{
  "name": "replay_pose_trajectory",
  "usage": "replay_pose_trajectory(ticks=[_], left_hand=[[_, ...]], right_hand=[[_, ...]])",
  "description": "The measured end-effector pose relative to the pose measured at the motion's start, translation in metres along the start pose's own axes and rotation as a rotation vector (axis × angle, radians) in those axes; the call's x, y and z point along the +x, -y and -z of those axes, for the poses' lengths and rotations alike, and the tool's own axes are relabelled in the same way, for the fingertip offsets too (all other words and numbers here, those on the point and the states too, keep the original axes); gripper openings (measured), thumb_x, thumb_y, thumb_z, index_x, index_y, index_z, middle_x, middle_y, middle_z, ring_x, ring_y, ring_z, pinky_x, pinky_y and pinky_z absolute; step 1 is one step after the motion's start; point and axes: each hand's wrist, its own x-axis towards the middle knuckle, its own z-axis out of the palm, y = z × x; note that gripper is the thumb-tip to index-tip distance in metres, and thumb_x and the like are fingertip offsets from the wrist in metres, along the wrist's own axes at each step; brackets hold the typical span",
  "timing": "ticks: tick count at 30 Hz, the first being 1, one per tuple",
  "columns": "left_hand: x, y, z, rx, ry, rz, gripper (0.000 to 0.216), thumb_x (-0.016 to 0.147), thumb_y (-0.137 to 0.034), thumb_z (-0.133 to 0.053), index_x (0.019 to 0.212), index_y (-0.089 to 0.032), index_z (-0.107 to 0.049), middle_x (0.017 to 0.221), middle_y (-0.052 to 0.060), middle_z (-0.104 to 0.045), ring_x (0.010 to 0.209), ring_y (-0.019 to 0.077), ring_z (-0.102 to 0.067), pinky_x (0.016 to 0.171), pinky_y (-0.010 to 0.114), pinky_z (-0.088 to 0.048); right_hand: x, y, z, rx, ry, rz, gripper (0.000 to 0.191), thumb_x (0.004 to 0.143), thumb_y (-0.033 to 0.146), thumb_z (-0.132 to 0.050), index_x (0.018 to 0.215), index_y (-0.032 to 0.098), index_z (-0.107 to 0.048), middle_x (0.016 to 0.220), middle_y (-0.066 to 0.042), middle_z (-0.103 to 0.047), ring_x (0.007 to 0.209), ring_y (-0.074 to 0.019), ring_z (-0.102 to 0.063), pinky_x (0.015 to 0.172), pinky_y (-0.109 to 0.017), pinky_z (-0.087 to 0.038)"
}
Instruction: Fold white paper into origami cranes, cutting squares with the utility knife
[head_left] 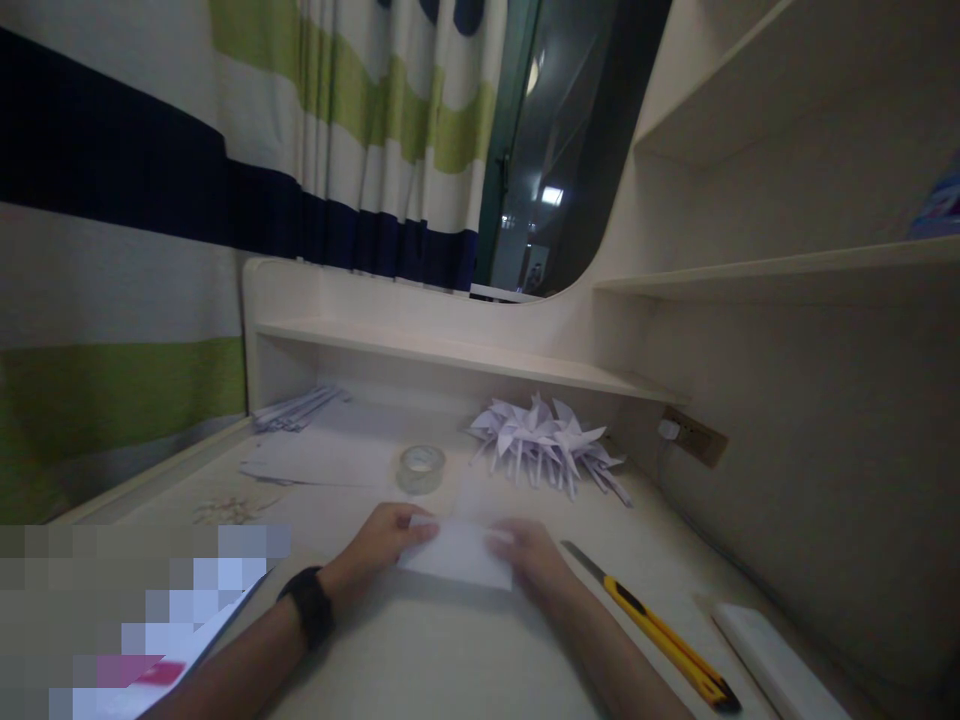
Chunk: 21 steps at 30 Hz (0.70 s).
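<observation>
A small piece of white paper [459, 555] is held up above the desk between both hands. My left hand [394, 538] pinches its left end, thumb on top, with a black band on that wrist. At the right end my right hand [531, 552] grips the paper in the same way; some of its fingers are hidden behind. Just beyond the paper stands a roll of clear tape [420, 470]. To the right of my right hand lies a yellow utility knife [667, 640] with its blade out.
Several white paper pinwheels [536, 440] are heaped at the back. Paper sheets [322, 450] and folded strips [300, 408] lie back left, small bits [229, 510] nearer. A long white box-like object [776, 655] sits front right, below a wall socket [694, 437] with a cable.
</observation>
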Motion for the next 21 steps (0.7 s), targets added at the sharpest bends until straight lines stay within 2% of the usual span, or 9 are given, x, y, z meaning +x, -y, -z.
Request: replay_pose_trajectory(ticks=[6, 9, 15, 21], left_hand=[[-0.002, -0.001, -0.001, -0.047, 0.008, 0.015, 0.043, 0.064, -0.046, -0.074, 0.087, -0.010, -0.074, 0.077, 0.010, -0.073, 0.064, 0.0211, -0.062, 0.058, 0.028, -0.044], [-0.008, -0.005, -0.003, -0.110, 0.067, 0.017, 0.039, 0.067, -0.043, -0.073, 0.088, -0.011, -0.074, 0.082, 0.010, -0.073, 0.068, 0.0215, -0.063, 0.060, 0.027, -0.044], [-0.012, -0.010, -0.006, -0.090, 0.146, 0.023, 0.040, 0.070, -0.046, -0.072, 0.085, -0.009, -0.075, 0.072, 0.008, -0.072, 0.061, 0.0195, -0.060, 0.055, 0.025, -0.041], [-0.011, -0.006, -0.005, -0.163, 0.198, 0.020, 0.047, 0.070, -0.046, -0.072, 0.102, -0.011, -0.073, 0.091, 0.011, -0.074, 0.074, 0.0233, -0.064, 0.064, 0.029, -0.046]], right_hand=[[-0.007, 0.005, -0.005, 0.090, 0.019, -0.037, 0.035, 0.054, 0.041, -0.085, 0.065, 0.011, -0.071, 0.059, -0.001, -0.063, 0.052, -0.0111, -0.051, 0.051, -0.022, -0.036], [-0.008, 0.007, -0.007, 0.098, 0.024, -0.053, 0.035, 0.053, 0.041, -0.085, 0.063, 0.011, -0.071, 0.057, -0.001, -0.063, 0.051, -0.0114, -0.052, 0.050, -0.022, -0.034], [-0.010, 0.011, -0.011, 0.143, 0.031, -0.030, 0.039, 0.054, 0.042, -0.085, 0.076, 0.011, -0.075, 0.067, -0.005, -0.069, 0.057, -0.0136, -0.056, 0.055, -0.024, -0.038], [-0.013, 0.017, -0.012, 0.209, 0.041, -0.063, 0.040, 0.053, 0.035, -0.086, 0.084, 0.012, -0.076, 0.074, -0.007, -0.072, 0.063, -0.0156, -0.060, 0.059, -0.025, -0.041]])
